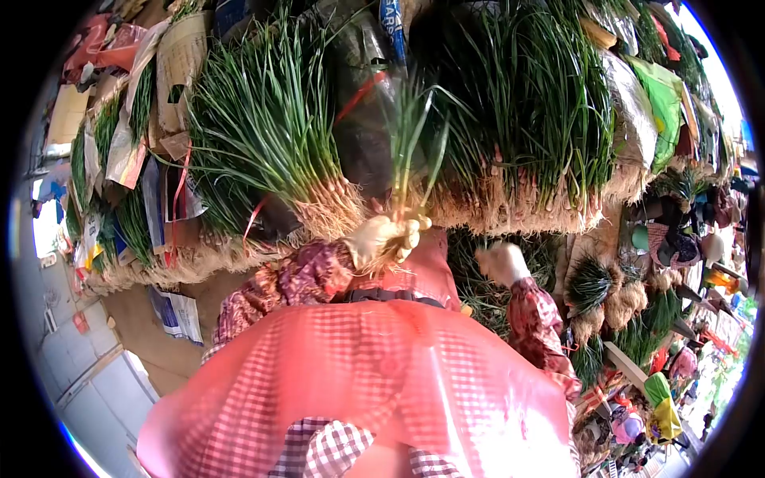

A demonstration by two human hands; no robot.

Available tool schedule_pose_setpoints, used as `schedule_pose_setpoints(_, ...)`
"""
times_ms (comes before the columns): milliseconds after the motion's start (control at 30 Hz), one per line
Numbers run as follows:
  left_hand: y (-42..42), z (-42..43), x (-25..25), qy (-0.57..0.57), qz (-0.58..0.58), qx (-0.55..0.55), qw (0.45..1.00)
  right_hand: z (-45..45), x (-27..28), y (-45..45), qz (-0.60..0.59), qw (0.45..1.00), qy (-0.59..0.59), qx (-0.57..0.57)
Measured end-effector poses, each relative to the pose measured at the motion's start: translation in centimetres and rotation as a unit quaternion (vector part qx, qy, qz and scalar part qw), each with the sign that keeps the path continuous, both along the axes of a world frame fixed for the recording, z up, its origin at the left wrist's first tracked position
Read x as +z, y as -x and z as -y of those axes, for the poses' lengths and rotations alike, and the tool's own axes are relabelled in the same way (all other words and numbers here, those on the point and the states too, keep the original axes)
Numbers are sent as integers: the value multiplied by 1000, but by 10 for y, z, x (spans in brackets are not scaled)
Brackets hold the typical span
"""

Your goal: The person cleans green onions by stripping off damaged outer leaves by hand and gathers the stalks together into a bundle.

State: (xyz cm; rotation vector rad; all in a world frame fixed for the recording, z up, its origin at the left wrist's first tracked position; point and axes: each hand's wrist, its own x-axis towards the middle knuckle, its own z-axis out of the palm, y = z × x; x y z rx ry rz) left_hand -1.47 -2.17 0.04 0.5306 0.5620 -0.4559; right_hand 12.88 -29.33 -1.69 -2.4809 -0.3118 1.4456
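My left hand [384, 241], in a pale glove, is closed round the root end of a small bunch of green plants [408, 135] with long upright leaves. Just behind it a larger pile of the same plants [271, 119] lies with its pale bulbs and stringy roots toward me. My right hand [500, 263], also gloved, is off to the right, below the roots of a dense row of plants [518, 119]. Its fingers are blurred, so their pose is unclear. A red, see-through apron [343, 366] covers my front.
Green and white bags [657, 107] lie at the right end of the row. Cardboard [182, 68] and wrapped bundles are at the left. Tied bundles [590, 287] lie on the right, with people and stools beyond. A folded paper [177, 315] is on the floor at left.
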Motion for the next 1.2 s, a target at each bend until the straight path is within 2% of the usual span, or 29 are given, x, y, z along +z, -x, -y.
schedule_pose_setpoints(33,4,-4,6,91,-29,61,994,9,-9,1,8,987,43,154)
schedule_pose_setpoints(67,6,-10,3,100,93,33,990,19,-19,3,15,949,86,302)
schedule_pose_setpoints(100,3,-7,6,98,79,68,990,-1,-18,-1,25,971,124,202)
schedule_pose_setpoints(133,2,-4,10,97,65,105,988,3,-31,-5,212,965,-82,127)
schedule_pose_setpoints(167,2,-5,-3,71,48,96,992,-12,-55,-21,250,960,-104,70)
schedule_pose_setpoints(233,-4,5,-11,62,55,116,990,-61,-54,-40,348,927,-140,25)
schedule_pose_setpoints(267,-6,7,-15,27,43,108,993,-87,-46,-51,247,968,-15,36)
schedule_pose_setpoints(300,-9,12,-17,-42,5,100,994,-93,-59,-56,260,963,-12,66)
schedule_pose_setpoints(333,-11,17,-17,-21,-26,130,991,-101,-62,-58,274,957,-11,94)
schedule_pose_setpoints(367,-11,19,-24,-53,-52,130,989,-98,-61,-57,123,981,-132,-70)
schedule_pose_setpoints(400,-10,21,-34,-83,-82,133,984,-94,-39,-50,-41,943,-241,-227)
schedule_pose_setpoints(433,-8,19,-38,-120,-61,89,987,-99,-6,-35,-15,938,-247,-244)
schedule_pose_setpoints(467,-7,23,-39,-113,-45,104,987,-94,-15,-25,-72,916,-291,-267)
schedule_pose_setpoints(533,-8,37,-73,-201,-23,104,974,-100,3,-5,-161,891,-309,-290)
schedule_pose_setpoints(567,-11,43,-81,-215,-13,108,970,-106,5,3,-168,887,-321,-287)
schedule_pose_setpoints(600,-18,44,-63,-169,-5,119,978,-106,-21,12,-196,848,-354,-341)
schedule_pose_setpoints(633,-21,45,-47,-124,3,128,984,-113,-15,13,-180,862,-329,-341)
schedule_pose_setpoints(733,-23,34,-29,-107,-78,67,989,-116,-31,4,-198,866,-319,-330)
schedule_pose_setpoints(800,-24,21,-23,-112,-113,-5,987,-114,-13,4,-147,891,-312,-294)
schedule_pose_setpoints(867,-15,7,-22,-6,-15,-17,1000,-84,18,-3,-124,902,-298,-287)
schedule_pose_setpoints(933,-5,-9,-19,7,3,-11,1000,-32,13,-13,-157,931,-225,-242)
schedule_pose_setpoints(967,-2,-13,-13,-11,-13,1,1000,-12,-4,-10,-134,980,-93,111)
schedule_pose_setpoints(1000,0,-17,-4,-30,-30,14,999,-7,0,-3,-109,955,16,275)
schedule_pose_setpoints(1033,1,-21,3,-31,-39,4,999,-2,3,3,-91,885,105,444)
schedule_pose_setpoints(1067,0,-19,3,-46,-55,11,997,4,9,7,-89,881,158,438)
schedule_pose_setpoints(1100,-1,-18,2,-36,-45,9,998,7,-29,8,-38,888,141,436)
schedule_pose_setpoints(1133,-2,-15,0,-26,-35,9,999,-23,-17,-4,20,965,75,249)
schedule_pose_setpoints(1167,-1,-12,-10,-19,-20,6,1000,-25,-47,-7,222,957,-121,140)
schedule_pose_setpoints(1200,-1,-10,-19,-13,-6,3,1000,-57,-55,-19,249,956,-144,54)
